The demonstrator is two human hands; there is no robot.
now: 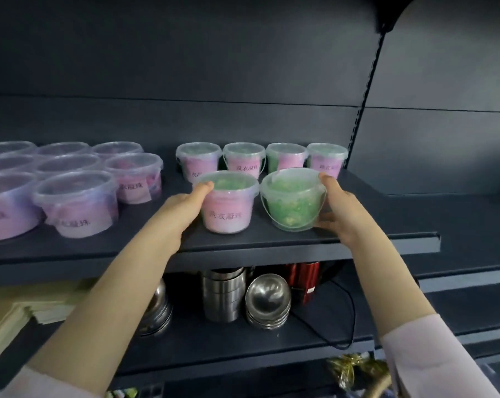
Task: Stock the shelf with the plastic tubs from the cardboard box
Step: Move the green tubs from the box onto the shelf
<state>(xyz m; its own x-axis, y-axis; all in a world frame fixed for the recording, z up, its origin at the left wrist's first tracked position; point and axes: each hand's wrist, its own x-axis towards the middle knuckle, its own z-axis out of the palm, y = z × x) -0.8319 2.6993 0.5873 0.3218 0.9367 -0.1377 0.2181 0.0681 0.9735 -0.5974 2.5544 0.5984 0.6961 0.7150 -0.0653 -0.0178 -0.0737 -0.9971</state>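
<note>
Two small clear plastic tubs stand near the front of the dark shelf [358, 239]. My left hand [182, 208] grips the left one, a tub with a pink label [228, 208], from its left side. My right hand [338, 208] grips the right one, a tub showing green contents [292, 202], from its right side, thumb under its base. This green tub is tilted slightly. Behind them a row of several similar small tubs [243, 159] lines the back of the shelf. The cardboard box is not in view.
Several larger purple-filled tubs [76, 202] fill the shelf's left part. On the shelf below stand steel cups [223, 294], stacked steel bowls [267, 303], a red item [303, 280] and a black cable [349, 311]. Flat cardboard [22, 305] lies at lower left.
</note>
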